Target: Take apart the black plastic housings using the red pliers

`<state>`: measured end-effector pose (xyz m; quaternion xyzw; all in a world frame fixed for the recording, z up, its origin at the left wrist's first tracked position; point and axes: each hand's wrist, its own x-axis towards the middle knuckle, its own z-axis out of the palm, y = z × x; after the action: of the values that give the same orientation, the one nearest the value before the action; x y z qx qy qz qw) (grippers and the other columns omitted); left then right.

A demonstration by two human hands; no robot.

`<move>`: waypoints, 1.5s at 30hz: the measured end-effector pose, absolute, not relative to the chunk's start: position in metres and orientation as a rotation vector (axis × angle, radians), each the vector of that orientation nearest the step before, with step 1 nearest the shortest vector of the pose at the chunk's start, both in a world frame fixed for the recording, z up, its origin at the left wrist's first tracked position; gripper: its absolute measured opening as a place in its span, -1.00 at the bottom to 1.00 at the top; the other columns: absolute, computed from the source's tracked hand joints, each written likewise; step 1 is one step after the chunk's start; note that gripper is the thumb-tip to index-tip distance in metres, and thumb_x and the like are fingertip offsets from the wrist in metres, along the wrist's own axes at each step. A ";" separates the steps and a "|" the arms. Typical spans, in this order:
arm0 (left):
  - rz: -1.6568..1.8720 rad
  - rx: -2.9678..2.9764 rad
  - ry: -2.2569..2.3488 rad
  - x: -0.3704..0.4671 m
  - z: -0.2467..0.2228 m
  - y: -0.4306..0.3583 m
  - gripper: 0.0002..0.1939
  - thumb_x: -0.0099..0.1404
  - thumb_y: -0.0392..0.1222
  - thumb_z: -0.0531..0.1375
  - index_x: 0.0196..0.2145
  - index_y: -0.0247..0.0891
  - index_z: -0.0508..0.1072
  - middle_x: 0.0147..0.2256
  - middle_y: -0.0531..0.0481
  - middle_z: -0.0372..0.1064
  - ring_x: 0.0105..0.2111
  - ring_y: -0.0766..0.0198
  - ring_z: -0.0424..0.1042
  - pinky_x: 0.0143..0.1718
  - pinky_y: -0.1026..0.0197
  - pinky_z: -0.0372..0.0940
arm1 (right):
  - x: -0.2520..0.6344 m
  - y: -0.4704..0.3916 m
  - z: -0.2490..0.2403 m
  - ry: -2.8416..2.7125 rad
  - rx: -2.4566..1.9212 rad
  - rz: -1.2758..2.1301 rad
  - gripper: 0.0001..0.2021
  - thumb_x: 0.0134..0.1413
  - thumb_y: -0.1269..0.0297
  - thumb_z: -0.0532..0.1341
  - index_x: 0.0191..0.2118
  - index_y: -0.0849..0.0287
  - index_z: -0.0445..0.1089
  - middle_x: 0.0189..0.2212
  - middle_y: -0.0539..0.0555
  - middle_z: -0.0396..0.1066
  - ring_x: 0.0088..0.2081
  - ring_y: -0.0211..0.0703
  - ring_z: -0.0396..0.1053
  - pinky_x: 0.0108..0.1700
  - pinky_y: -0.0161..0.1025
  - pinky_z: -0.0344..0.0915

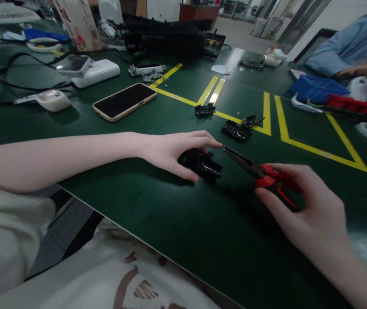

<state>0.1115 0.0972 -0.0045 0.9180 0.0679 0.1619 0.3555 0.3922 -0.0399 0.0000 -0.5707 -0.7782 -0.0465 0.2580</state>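
My right hand [315, 210] is wrapped round the red and black handles of a pair of needle-nose pliers [251, 165]. The pliers point left, and a tiny light speck shows at their tips. Just left of those tips is the index fingertip of my left hand [170, 152]. That hand lies low over the table with thumb and fingers apart, arched around a black plastic part [207, 165], which it partly hides. Whether its curled fingers touch the part, I cannot tell. Farther back lie more broken-looking black plastic parts [237, 129] and a smaller one [204, 110].
Yellow tape lines [325, 154] mark the green table [157, 223]. A phone [125, 101], a tape roll [53, 100], a white box [96, 73] and black cables lie left. A large black assembly [170, 38] stands behind. At right, a co-worker's sleeve [341, 47] is beside a blue bag [317, 89].
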 end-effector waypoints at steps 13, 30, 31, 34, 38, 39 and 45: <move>0.379 2.391 0.277 0.111 0.009 0.095 -0.62 0.45 -0.07 0.08 0.16 -0.20 0.33 0.12 -0.21 0.28 0.12 0.07 0.33 0.18 0.02 0.26 | 0.395 -0.050 -0.013 -2.320 -1.327 -0.275 -0.48 0.30 0.09 0.08 0.29 0.13 0.11 0.02 0.25 0.27 0.01 0.08 0.30 -0.06 0.02 0.35; 0.612 2.594 0.392 0.125 0.004 0.112 -0.72 0.44 -0.25 0.00 0.02 -0.18 0.40 0.05 -0.14 0.34 0.08 0.14 0.36 0.15 0.04 0.31 | 0.400 -0.046 -0.014 -2.346 -1.213 -0.230 -0.59 0.09 0.20 0.24 0.06 0.14 0.30 -0.06 0.16 0.36 -0.10 -0.02 0.36 -0.15 -0.10 0.37; 0.677 2.630 0.393 0.131 0.003 0.118 -0.73 0.42 -0.28 0.02 0.00 -0.18 0.40 0.04 -0.15 0.33 0.09 0.14 0.35 0.16 0.02 0.30 | 0.400 -0.046 -0.013 -2.350 -1.207 -0.229 -0.59 0.07 0.21 0.24 0.05 0.14 0.30 -0.07 0.16 0.36 -0.11 -0.02 0.36 -0.16 -0.09 0.37; 0.800 2.692 0.389 0.156 -0.002 0.142 -0.74 0.39 -0.30 0.06 0.00 -0.23 0.40 0.04 -0.20 0.32 0.10 0.12 0.34 0.18 -0.04 0.27 | 0.398 -0.046 -0.011 -2.361 -1.189 -0.269 -0.61 0.05 0.24 0.23 0.02 0.17 0.31 -0.09 0.17 0.36 -0.12 -0.01 0.36 -0.17 -0.08 0.36; 0.704 2.783 0.371 0.192 -0.010 0.170 -0.61 0.36 -0.26 0.15 0.12 -0.37 0.37 0.12 -0.33 0.27 0.15 0.02 0.31 0.20 -0.05 0.22 | 0.397 -0.048 -0.011 -2.377 -1.190 -0.292 -0.60 0.03 0.24 0.22 0.03 0.17 0.30 -0.09 0.19 0.35 -0.11 0.02 0.35 -0.15 -0.04 0.36; 0.666 2.794 0.374 0.199 -0.011 0.174 -0.60 0.35 -0.24 0.16 0.12 -0.37 0.37 0.09 -0.32 0.30 0.13 0.02 0.33 0.18 -0.04 0.24 | 0.398 -0.049 -0.011 -2.378 -1.188 -0.290 -0.59 0.03 0.24 0.23 0.03 0.16 0.30 -0.09 0.19 0.36 -0.11 0.03 0.35 -0.14 -0.03 0.36; 0.585 2.821 0.382 0.213 -0.013 0.171 -0.69 0.40 -0.22 0.16 0.06 -0.26 0.48 -0.01 -0.18 0.42 -0.02 0.13 0.44 0.04 0.10 0.32 | 0.398 -0.048 -0.011 -2.381 -1.131 -0.338 -0.60 0.05 0.19 0.23 0.03 0.17 0.31 -0.09 0.19 0.38 -0.12 0.04 0.35 -0.14 -0.04 0.33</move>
<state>0.2130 0.1711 -0.0134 0.9639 0.1304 0.2000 0.1176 0.3982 -0.0481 -0.0108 -0.4133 -0.8698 -0.1233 0.2395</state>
